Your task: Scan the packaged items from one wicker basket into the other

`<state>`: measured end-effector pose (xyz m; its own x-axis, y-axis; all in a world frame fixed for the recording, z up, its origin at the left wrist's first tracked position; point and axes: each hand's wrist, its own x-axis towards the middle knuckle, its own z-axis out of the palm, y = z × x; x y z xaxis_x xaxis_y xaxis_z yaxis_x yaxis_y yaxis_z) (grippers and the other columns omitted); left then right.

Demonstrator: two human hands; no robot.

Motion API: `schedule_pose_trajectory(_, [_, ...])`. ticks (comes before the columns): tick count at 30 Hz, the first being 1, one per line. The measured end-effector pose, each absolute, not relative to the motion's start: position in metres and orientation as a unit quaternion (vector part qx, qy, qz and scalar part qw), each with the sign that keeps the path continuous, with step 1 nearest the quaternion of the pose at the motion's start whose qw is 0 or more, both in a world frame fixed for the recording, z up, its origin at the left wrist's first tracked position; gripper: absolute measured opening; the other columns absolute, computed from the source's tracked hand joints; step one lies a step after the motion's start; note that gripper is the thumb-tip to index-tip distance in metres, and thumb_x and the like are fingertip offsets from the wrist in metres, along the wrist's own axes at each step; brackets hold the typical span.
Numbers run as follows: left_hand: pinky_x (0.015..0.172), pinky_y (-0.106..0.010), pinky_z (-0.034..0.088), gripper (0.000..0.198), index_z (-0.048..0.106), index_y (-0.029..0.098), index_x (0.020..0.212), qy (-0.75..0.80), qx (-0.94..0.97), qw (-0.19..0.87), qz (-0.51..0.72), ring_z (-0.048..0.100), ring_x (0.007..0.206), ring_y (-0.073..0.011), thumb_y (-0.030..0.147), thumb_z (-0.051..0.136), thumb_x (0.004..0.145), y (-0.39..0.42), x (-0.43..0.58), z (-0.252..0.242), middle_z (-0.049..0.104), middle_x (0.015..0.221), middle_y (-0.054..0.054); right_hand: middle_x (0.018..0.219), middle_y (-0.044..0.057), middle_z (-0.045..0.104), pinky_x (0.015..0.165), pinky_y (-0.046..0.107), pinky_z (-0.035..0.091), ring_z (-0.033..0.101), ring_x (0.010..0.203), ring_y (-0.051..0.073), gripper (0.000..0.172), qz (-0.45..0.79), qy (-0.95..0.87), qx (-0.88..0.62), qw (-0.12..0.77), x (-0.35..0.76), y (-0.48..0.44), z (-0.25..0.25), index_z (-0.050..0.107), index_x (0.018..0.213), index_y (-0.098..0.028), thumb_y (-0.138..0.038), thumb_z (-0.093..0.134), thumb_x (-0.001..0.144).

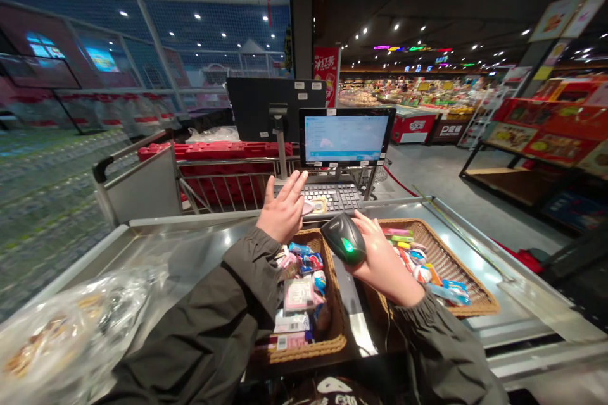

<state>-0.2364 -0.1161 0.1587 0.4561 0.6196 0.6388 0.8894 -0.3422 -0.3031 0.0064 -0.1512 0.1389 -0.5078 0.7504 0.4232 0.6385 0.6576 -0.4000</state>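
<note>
My right hand [384,262] grips a black barcode scanner [344,237] with a green light glowing on it, held over the gap between two wicker baskets. My left hand [285,205] is raised above the left basket [327,345] with its fingers stretched out. A small pink item [308,207] shows just behind the palm; whether the hand holds it is unclear. The left basket holds several small packaged snacks, and the right basket [475,300] holds several colourful wrapped sweets.
The baskets sit on a steel checkout counter [190,247]. Behind it stand a keyboard [335,196], a lit monitor [346,137] and a second screen's back [273,107]. A clear bag of goods [61,329] lies at the near left. Red shopping carts [218,171] and shop shelves are beyond.
</note>
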Motion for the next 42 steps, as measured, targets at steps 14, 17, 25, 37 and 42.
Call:
schedule_pose_trajectory(14, [0.118, -0.059, -0.012, 0.018, 0.067, 0.015, 0.092, -0.479, -0.8, 0.299, -0.205, 0.029, 0.145, -0.0321, 0.023, 0.056, 0.079, -0.124, -0.245, 0.156, 0.028, 0.157, -0.014, 0.137, 0.014, 0.054, 0.111, 0.071, 0.019, 0.03, 0.142, 0.042, 0.05, 0.087, -0.86, -0.407, 0.295, 0.005, -0.15, 0.138, 0.062, 0.121, -0.02, -0.022, 0.062, 0.07])
schedule_pose_trajectory(17, [0.119, -0.06, -0.009, 0.019, 0.067, 0.016, 0.092, -0.49, -0.8, 0.289, -0.193, 0.029, 0.145, -0.0311, 0.027, 0.055, 0.082, -0.13, -0.252, 0.151, 0.028, 0.157, -0.014, 0.137, 0.015, 0.053, 0.11, 0.071, 0.021, 0.029, 0.142, 0.042, 0.051, 0.091, -0.865, -0.398, 0.292, 0.002, -0.148, 0.135, 0.061, 0.122, -0.02, -0.024, 0.063, 0.071])
schedule_pose_trajectory(25, [0.118, -0.065, 0.0, 0.017, 0.068, 0.016, 0.087, -0.531, -0.796, 0.239, -0.165, 0.033, 0.142, -0.0341, 0.028, 0.06, 0.078, -0.153, -0.279, 0.138, 0.031, 0.156, -0.015, 0.137, 0.013, 0.054, 0.111, 0.069, 0.023, 0.031, 0.141, 0.04, 0.048, 0.101, -0.875, -0.376, 0.287, -0.015, -0.15, 0.129, 0.059, 0.123, -0.021, -0.027, 0.063, 0.076])
schedule_pose_trajectory(37, [0.115, -0.067, 0.004, 0.026, 0.072, 0.014, 0.087, -0.611, -0.776, 0.145, -0.057, 0.038, 0.138, -0.0363, 0.033, 0.067, 0.07, -0.211, -0.333, 0.093, 0.045, 0.147, -0.018, 0.139, 0.014, 0.052, 0.112, 0.07, 0.016, 0.029, 0.143, 0.04, 0.048, 0.139, -0.9, -0.34, 0.232, -0.039, -0.157, 0.116, 0.061, 0.12, -0.02, -0.024, 0.064, 0.073])
schedule_pose_trajectory(42, [0.115, -0.066, 0.005, 0.029, 0.074, 0.016, 0.091, -0.645, -0.757, 0.105, -0.021, 0.041, 0.136, -0.037, 0.035, 0.065, 0.072, -0.238, -0.35, 0.069, 0.055, 0.139, -0.018, 0.142, 0.014, 0.05, 0.113, 0.07, 0.014, 0.027, 0.144, 0.04, 0.056, 0.163, -0.909, -0.326, 0.203, -0.051, -0.162, 0.112, 0.058, 0.126, -0.02, -0.023, 0.064, 0.071])
